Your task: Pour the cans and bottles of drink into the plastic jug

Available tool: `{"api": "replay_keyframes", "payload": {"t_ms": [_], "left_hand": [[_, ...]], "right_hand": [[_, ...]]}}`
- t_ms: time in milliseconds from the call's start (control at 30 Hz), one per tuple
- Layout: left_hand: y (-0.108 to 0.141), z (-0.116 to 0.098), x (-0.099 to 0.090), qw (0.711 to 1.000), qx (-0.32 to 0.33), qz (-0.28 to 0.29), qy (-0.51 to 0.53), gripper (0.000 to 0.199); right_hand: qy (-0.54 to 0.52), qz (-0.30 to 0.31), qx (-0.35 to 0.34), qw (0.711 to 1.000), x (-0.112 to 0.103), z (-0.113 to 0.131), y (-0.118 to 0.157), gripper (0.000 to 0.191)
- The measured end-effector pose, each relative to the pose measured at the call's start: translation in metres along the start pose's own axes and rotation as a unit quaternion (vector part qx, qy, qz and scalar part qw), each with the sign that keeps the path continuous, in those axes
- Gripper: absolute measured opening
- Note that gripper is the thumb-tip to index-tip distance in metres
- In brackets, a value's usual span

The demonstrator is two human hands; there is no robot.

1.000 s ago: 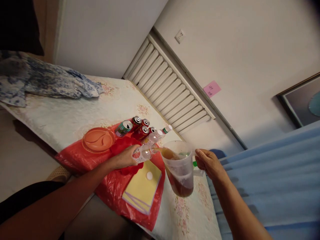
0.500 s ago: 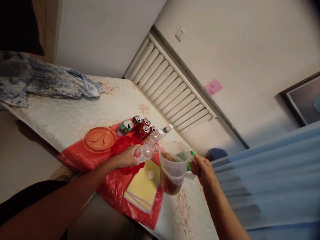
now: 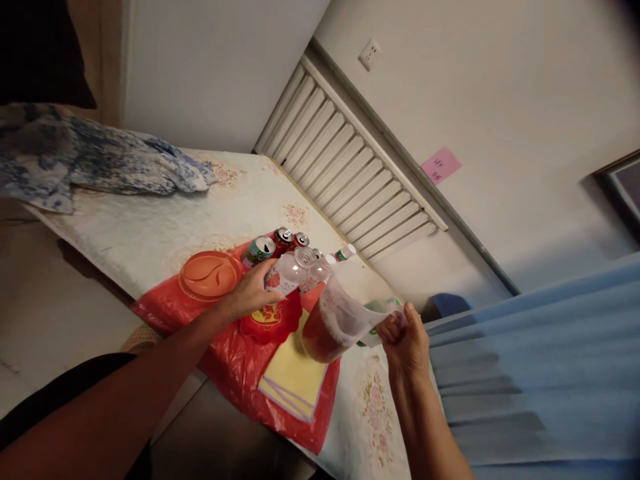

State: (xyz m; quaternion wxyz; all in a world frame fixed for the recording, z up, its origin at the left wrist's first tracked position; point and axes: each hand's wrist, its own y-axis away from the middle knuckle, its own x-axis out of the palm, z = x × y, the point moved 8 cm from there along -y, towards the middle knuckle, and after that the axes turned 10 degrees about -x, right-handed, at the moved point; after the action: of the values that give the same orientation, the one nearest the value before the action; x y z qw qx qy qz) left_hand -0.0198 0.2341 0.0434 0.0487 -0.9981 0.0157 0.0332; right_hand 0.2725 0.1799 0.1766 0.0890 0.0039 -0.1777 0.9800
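Observation:
My left hand (image 3: 253, 291) is closed around a clear plastic bottle (image 3: 287, 272) with a pinkish label, its open mouth pointing up. By its handle, my right hand (image 3: 404, 337) grips a translucent plastic measuring jug (image 3: 333, 320) that holds brown liquid and leans to one side. Just under the bottle lies a red scalloped dish (image 3: 273, 320) with a yellow print. A folded yellow cloth (image 3: 295, 373) is below the jug. Close behind the bottle stand several drink cans (image 3: 260, 250) and another clear bottle (image 3: 316, 272), partly hidden.
An orange divided plate (image 3: 210, 275) rests on a red plastic sheet (image 3: 235, 373) over the flower-patterned tablecloth (image 3: 150, 230). A blue-and-white cloth (image 3: 140, 163) lies at the far left. A white radiator (image 3: 345, 157) runs along the wall, and a blue curtain (image 3: 550, 353) hangs at right.
The bottle has moved back from the jug and turned more upright. The jug has tilted further and shifted slightly left. The red dish shows more, and the white cap on the yellow cloth is no longer visible.

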Motion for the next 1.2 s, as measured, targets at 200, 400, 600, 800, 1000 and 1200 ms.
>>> {"api": "replay_keyframes", "payload": {"t_ms": [200,400,600,800,1000,1200], "left_hand": [[0.003,-0.006,-0.039,0.99,0.005,-0.142,-0.013,0.065],[0.006,0.0,-0.055,0.98,-0.013,-0.197,0.022,0.059],[0.008,-0.001,-0.059,0.976,-0.014,-0.212,0.04,0.056],[0.009,0.0,-0.059,0.976,-0.015,-0.213,0.045,0.057],[0.01,0.002,-0.06,0.975,-0.022,-0.216,0.041,0.06],[0.008,0.005,-0.057,0.977,-0.024,-0.21,0.03,0.059]], "right_hand": [[-0.042,-0.035,0.001,0.998,0.023,-0.017,-0.001,0.046],[-0.053,-0.048,-0.009,0.997,0.051,-0.046,0.0,0.047],[-0.069,-0.038,-0.017,0.997,0.074,-0.076,0.001,0.048],[-0.077,-0.056,-0.02,0.995,0.083,-0.101,0.006,0.046],[-0.08,-0.08,-0.016,0.993,0.079,-0.114,0.018,0.044],[-0.049,-0.072,-0.021,0.996,0.077,-0.114,0.022,0.042]]}}
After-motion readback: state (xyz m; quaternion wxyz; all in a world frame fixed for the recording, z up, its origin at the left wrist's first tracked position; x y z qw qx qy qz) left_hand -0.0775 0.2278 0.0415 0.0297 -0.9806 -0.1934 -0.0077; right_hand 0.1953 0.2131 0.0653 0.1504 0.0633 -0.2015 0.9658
